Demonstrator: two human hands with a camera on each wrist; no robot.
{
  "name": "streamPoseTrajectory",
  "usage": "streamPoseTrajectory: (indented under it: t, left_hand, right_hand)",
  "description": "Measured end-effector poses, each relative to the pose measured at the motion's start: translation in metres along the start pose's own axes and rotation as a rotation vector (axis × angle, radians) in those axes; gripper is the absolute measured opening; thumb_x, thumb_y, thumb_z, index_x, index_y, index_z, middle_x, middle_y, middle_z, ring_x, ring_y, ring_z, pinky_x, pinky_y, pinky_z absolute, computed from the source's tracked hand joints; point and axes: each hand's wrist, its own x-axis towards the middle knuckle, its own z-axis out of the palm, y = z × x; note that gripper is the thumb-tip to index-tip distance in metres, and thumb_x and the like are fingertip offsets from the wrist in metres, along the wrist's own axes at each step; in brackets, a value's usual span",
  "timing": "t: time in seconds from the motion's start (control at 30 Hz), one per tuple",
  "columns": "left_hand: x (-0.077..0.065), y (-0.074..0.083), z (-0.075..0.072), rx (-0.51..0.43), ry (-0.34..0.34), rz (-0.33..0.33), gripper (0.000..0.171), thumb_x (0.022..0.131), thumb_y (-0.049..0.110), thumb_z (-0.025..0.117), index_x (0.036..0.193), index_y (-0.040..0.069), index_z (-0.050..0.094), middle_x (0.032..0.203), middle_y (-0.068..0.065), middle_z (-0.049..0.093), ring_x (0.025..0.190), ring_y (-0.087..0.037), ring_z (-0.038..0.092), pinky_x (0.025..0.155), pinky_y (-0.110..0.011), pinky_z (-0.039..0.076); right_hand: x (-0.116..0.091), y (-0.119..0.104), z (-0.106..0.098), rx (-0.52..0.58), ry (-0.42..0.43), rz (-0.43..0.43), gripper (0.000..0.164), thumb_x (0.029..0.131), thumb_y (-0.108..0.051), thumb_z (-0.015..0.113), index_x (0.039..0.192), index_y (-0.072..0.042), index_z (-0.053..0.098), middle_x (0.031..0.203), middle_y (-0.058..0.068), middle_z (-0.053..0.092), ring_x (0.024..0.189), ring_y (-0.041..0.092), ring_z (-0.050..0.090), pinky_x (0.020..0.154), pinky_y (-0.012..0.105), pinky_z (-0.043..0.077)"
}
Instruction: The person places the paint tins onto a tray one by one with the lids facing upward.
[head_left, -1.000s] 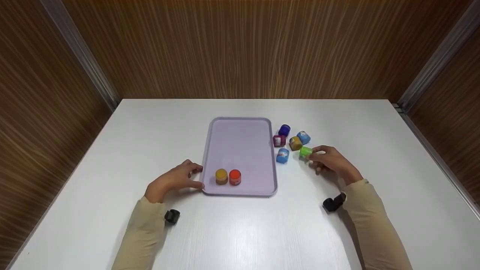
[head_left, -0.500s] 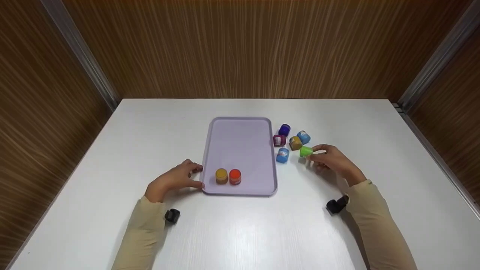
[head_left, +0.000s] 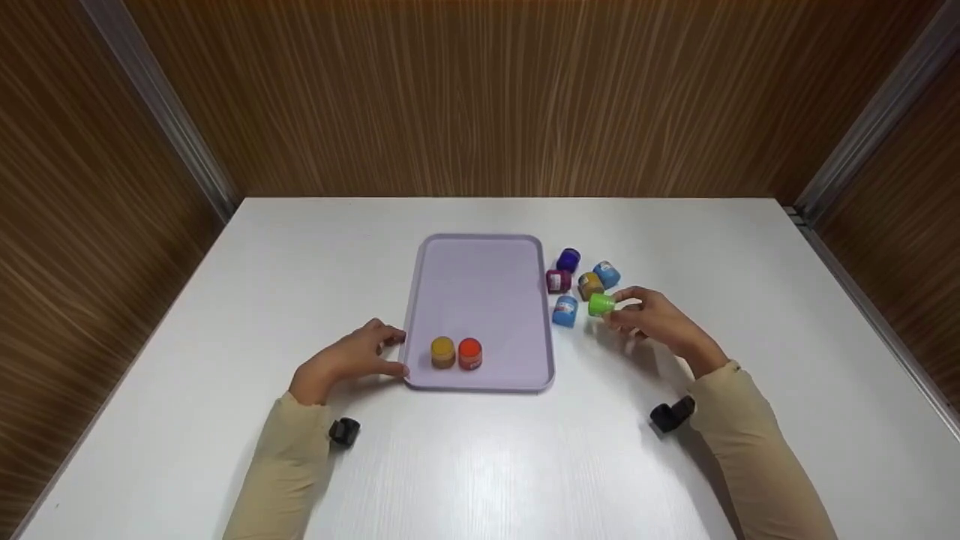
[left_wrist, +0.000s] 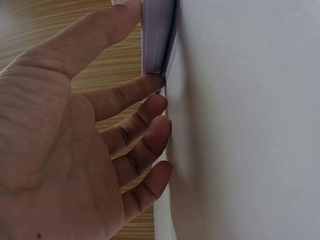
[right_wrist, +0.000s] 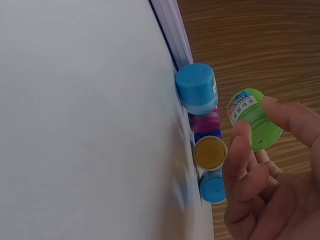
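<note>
My right hand (head_left: 656,322) pinches a small green paint jar (head_left: 601,304) between thumb and fingers, just above the table. In the right wrist view the green jar (right_wrist: 256,116) is tilted and its printed label shows. Close by on the table lie a light blue jar (head_left: 565,310), an ochre jar (head_left: 591,286), a second blue jar (head_left: 607,274), a magenta jar (head_left: 559,281) and a dark purple jar (head_left: 568,260). My left hand (head_left: 349,358) touches the left rim of a lilac tray (head_left: 480,285) with thumb and fingertips, its fingers loosely bent.
On the tray's near left part an ochre jar (head_left: 443,352) and an orange-red jar (head_left: 470,354) stand upright side by side. The white table (head_left: 480,465) is bounded by wood-patterned panels (head_left: 480,97) at the back and sides.
My right hand has tilted the green jar and raised it off the table, then brought it slightly left towards the light blue jar. The left hand and the tray have stayed put.
</note>
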Motion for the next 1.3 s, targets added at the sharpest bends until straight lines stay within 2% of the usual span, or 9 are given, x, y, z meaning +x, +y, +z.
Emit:
streamPoseTrajectory:
  t: [0.3, 0.6, 1.1, 1.3]
  left_hand:
    - [-0.001, 0.001, 0.0, 0.006, 0.006, -0.009, 0.068, 0.079, 0.035, 0.075, 0.134, 0.001, 0.054, 0.119, -0.013, 0.051, 0.107, -0.026, 0.048, 0.099, -0.047, 0.039]
    - [-0.001, -0.001, 0.002, 0.009, 0.014, 0.002, 0.065, 0.08, 0.032, 0.075, 0.132, 0.0, 0.055, 0.116, -0.014, 0.052, 0.104, -0.024, 0.048, 0.096, -0.044, 0.04]
    - [-0.001, -0.002, 0.002, 0.011, 0.014, 0.006, 0.066, 0.08, 0.035, 0.075, 0.133, 0.0, 0.054, 0.117, -0.014, 0.052, 0.104, -0.025, 0.049, 0.097, -0.046, 0.04]
    - [-0.001, -0.002, 0.001, 0.019, 0.01, 0.002, 0.066, 0.08, 0.035, 0.075, 0.132, 0.001, 0.055, 0.116, -0.012, 0.051, 0.102, -0.023, 0.047, 0.094, -0.042, 0.04]
  right_hand:
    - [0.0, -0.007, 0.012, 0.007, -0.042, -0.051, 0.054, 0.093, -0.029, 0.063, 0.131, 0.001, 0.038, 0.089, -0.001, 0.07, 0.078, 0.011, 0.06, 0.071, 0.03, 0.048]
    - [0.002, -0.017, 0.03, 0.014, -0.075, -0.111, 0.046, 0.09, -0.02, 0.062, 0.126, 0.001, 0.042, 0.09, 0.004, 0.069, 0.073, 0.012, 0.06, 0.064, 0.027, 0.046]
    - [0.006, -0.037, 0.062, -0.034, -0.129, -0.215, 0.041, 0.089, -0.015, 0.064, 0.122, 0.003, 0.049, 0.084, 0.0, 0.061, 0.067, 0.011, 0.055, 0.058, 0.025, 0.043]
    - [0.009, -0.044, 0.075, -0.047, -0.162, -0.243, 0.04, 0.087, -0.011, 0.065, 0.12, 0.003, 0.05, 0.083, 0.001, 0.058, 0.068, 0.01, 0.051, 0.058, 0.022, 0.042]
